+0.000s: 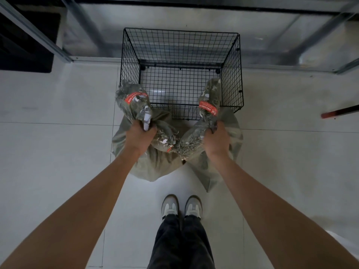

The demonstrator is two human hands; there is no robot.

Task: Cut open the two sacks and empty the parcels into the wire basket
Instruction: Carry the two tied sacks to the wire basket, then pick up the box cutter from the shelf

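Head view, looking straight down at the pale tiled floor [58, 144]. The wire basket [129, 61], black mesh and open at the top, stood on the floor at centre far, against the base of a metal shelf frame [64, 55]; tile showed through its mesh bottom. Two grey-green woven sacks stood side by side on the floor just on the near side of the basket, their bodies touching each other in the middle. The left sack [122, 141] and the right sack [236, 136] were both bunched at the neck, each neck bound with a red printed band [133, 97], with frayed ends above it. In this view both necks overlapped the near corners of the basket; contact with the wire could not be judged. The left hand [138, 138] gripped the left sack's neck just below the band, fingers curled tight round the gathered fabric. The right hand [217, 140] gripped the right sack's neck likewise, fingers wrapped round it. Both arms were bare and extended forward. The parcels were not visible. Grey shoes [181, 207] stood near, behind the sacks. A red-ended rod [339, 112] lay at far right.
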